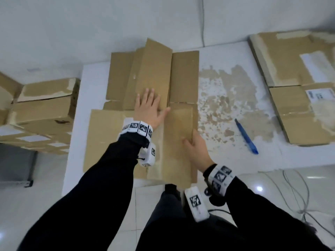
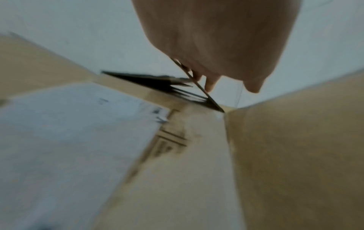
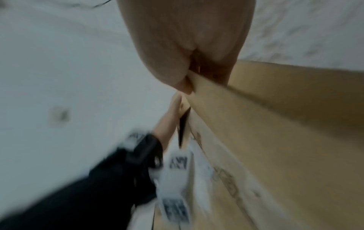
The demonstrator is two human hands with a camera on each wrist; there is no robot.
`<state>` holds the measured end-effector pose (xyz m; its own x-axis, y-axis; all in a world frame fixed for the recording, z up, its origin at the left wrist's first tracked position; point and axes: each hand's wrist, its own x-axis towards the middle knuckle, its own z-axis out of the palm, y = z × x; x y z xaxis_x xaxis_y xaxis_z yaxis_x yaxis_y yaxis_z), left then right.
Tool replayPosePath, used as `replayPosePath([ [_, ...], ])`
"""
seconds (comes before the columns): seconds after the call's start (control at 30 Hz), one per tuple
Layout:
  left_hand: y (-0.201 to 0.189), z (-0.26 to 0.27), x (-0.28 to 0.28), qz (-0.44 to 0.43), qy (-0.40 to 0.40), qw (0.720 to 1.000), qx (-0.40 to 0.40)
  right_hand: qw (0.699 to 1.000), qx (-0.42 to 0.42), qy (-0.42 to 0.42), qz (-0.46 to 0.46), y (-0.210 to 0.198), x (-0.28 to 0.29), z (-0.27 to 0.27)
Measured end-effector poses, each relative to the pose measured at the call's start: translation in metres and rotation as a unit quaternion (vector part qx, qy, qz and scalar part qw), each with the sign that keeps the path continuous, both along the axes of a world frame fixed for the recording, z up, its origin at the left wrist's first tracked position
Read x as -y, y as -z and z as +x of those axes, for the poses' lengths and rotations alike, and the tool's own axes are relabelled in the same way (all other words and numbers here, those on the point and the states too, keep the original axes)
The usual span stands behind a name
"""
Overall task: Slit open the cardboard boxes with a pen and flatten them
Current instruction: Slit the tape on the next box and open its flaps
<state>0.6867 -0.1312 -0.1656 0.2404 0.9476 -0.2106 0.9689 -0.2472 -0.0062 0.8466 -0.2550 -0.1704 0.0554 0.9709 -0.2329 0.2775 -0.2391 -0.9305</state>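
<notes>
1. One opened cardboard box [image 1: 145,105] lies spread in the middle of the white table [image 1: 272,156]. Its near panels lie flat, but a far flap [image 1: 154,69] stands partly raised. Judged: this box is slit but not fully flattened.

2. The left hand [image 1: 150,107] lies palm down with straight, spread fingers on the middle of the box, pressing it.

3. The right hand [image 1: 195,147] grips the right edge of the near panel [image 1: 177,142], thumb on top and fingers curled under; the right wrist view confirms cardboard pinched between thumb and fingers.

4. The blue pen [image 1: 246,136] lies on the table to the right, well apart from both hands and out of use. Judged: cutting of this box is finished.

5. Boxes on the right [image 1: 290,87] lie low but keep their tape and labels; whether they are slit cannot be told.

6. Boxes on the left [image 1: 43,109] stand beside the table, still box-shaped. Judged: these remain to be opened and flattened, so most of the task is outstanding.
</notes>
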Motion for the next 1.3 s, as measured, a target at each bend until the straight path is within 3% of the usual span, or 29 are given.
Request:
replayPosePath([
  [0.1, 0.045, -0.01, 0.01, -0.08, 0.063, 0.993, -0.058, 0.995, 0.047, 0.063, -0.068, 0.026, -0.019, 0.014],
  [0.23, 0.054, -0.013, 0.009, -0.052, 0.06, 0.996, -0.046, 0.983, 0.154, 0.061, -0.079, 0.051, -0.031, 0.034],
  [0.33, 0.052, -0.004, 0.022, -0.043, 0.06, 0.997, -0.015, 0.94, 0.332, 0.032, -0.072, 0.063, -0.037, 0.037],
  [0.4, 0.06, 0.004, 0.045, -0.113, 0.086, 0.988, 0.052, 0.912, 0.402, -0.048, -0.061, 0.066, -0.041, 0.014],
  [0.47, 0.071, -0.002, 0.067, -0.201, 0.112, 0.969, 0.095, 0.905, 0.388, -0.17, -0.044, 0.071, -0.038, -0.021],
  [0.53, 0.08, -0.028, 0.07, -0.216, 0.117, 0.965, 0.086, 0.891, 0.383, -0.243, -0.035, 0.079, -0.031, -0.043],
  [0.67, 0.078, -0.108, 0.057, -0.223, 0.016, 0.97, 0.094, 0.905, 0.384, -0.167, -0.078, 0.088, -0.033, -0.016],
  [0.8, 0.07, -0.127, 0.054, -0.213, 0.009, 0.972, 0.097, 0.902, 0.404, -0.114, -0.101, 0.073, -0.039, -0.01],
  [0.87, 0.057, -0.118, 0.039, -0.124, -0.027, 0.984, 0.124, 0.921, 0.385, -0.062, -0.013, 0.057, -0.057, -0.025],
  [0.93, 0.045, -0.107, 0.007, -0.046, -0.048, 0.986, 0.155, 0.915, 0.375, -0.066, 0.13, 0.047, -0.089, -0.048],
  [0.97, 0.043, -0.101, -0.014, -0.022, -0.042, 0.986, 0.157, 0.908, 0.377, -0.089, 0.159, 0.046, -0.109, -0.061],
  [1.03, 0.045, -0.087, -0.057, -0.019, -0.03, 0.989, 0.14, 0.901, 0.397, -0.144, 0.101, 0.049, -0.156, -0.082],
  [1.13, 0.069, -0.077, -0.106, -0.087, -0.026, 0.99, 0.104, 0.871, 0.445, -0.206, -0.039, 0.066, -0.216, -0.096],
  [1.2, 0.086, -0.082, -0.12, -0.117, -0.019, 0.988, 0.1, 0.849, 0.466, -0.24, -0.069, 0.079, -0.232, -0.096],
  [1.3, 0.099, -0.087, -0.128, -0.145, -0.018, 0.984, 0.103, 0.843, 0.475, -0.243, -0.066, 0.088, -0.236, -0.096],
])
